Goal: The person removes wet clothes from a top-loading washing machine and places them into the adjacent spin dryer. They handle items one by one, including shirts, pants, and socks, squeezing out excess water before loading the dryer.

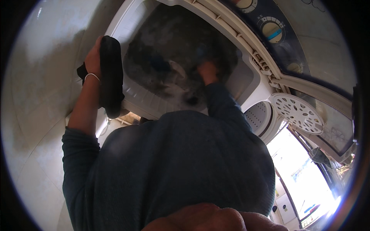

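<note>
My left hand [93,57] grips a black cloth [112,75] that hangs over the left rim of a twin-tub washing machine's wash tub [240,83]. The tub holds dark, murky water [173,31] with some garments in it. My right hand [208,71] reaches into that water at the tub's near right; its fingers are blurred and partly hidden, so I cannot tell whether they hold anything. A pale piece of cloth [177,68] shows at the water's surface to the left of this hand, with a dark blue patch beside it.
The control panel with dials [272,32] runs along the upper right. A round spin tub [257,117] lies to the right, with a perforated white plastic disc [297,113] by it. A tiled wall [43,86] stands at the left. Bright light enters at the lower right.
</note>
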The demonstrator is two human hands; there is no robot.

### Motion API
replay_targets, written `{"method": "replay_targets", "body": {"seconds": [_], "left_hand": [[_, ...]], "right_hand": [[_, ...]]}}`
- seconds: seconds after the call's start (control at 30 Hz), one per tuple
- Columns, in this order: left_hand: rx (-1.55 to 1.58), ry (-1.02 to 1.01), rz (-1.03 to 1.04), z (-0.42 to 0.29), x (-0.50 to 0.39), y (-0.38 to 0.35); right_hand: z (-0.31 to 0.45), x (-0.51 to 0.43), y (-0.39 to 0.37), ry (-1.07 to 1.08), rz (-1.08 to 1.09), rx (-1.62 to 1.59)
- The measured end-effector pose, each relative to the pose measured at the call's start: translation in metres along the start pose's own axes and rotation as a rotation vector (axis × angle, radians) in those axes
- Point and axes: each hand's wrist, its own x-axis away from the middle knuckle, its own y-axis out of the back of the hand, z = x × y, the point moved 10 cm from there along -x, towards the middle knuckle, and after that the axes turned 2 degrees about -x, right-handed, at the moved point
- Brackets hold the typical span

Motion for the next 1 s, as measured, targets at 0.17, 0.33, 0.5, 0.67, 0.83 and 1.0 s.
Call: {"method": "replay_targets", "body": {"seconds": [0.17, 0.33, 0.5, 0.67, 0.83, 1.0], "left_hand": [[-0.06, -0.014, -0.007, -0.001, -0.001, -0.001], [-0.035, -0.127, -0.078, -0.013, -0.001, 0.006], [-0.061, -0.012, -0.004, -0.004, -0.002, 0.004], [0.036, -0.004, -0.013, -0.009, 0.003, 0.006], [0.036, -0.008, 0.017, -0.012, 0.003, 0.006], [-0.035, 0.017, 0.069, -0.01, 0.0, 0.001]], "right_hand": [[0.111, 0.097, -0.065, 0.481, 0.149, 0.119], [0.147, 0.097, -0.023, 0.526, 0.22, -0.356], [0.046, 0.035, 0.067, 0.152, -0.415, -0.093], [0.007, -0.003, 0.031, 0.092, -0.298, -0.076], [0.006, -0.02, 0.022, 0.011, -0.159, -0.25], [0.033, 0.065, 0.076, 0.21, -0.666, -0.488]]}}
